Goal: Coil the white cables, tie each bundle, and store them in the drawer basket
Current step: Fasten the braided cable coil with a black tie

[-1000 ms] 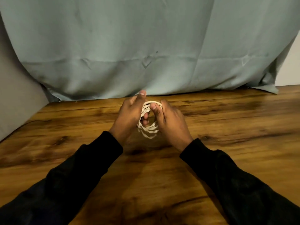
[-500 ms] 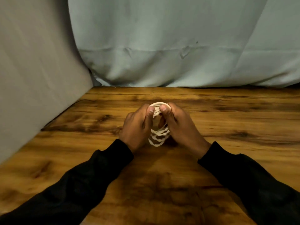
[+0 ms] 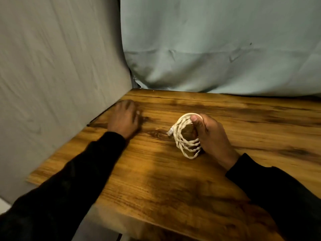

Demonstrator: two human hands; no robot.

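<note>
— White braided cable coil (image 3: 186, 136), wound in several loops, held upright just above the brown wood-grain surface (image 3: 173, 185) in the right hand (image 3: 213, 136). Thumb pressed over the top of the loops, fingers (image 3: 190, 132) curled through the middle.

— Held firmly enough?

— Pinched at one side only. Connector end (image 3: 170, 132) sticking out loose on the left of the coil, so probably not yet tied off. Could spring open if the thumb eases.

— And the left hand (image 3: 124, 117)?

— Flat on the surface near the grey cloth wall (image 3: 52, 75), well apart from the coil, fingers spread and holding nothing. Blurred, so hard to say more.

— Biggest risk?

— One-handed carry. Loose end likely to slip and let the outer loops unwind, or snag on the surface edge. No tie visible anywhere, no drawer basket in view either.

— Anything else?

— Lower loops hanging slack below the palm; may drop free first.
</note>
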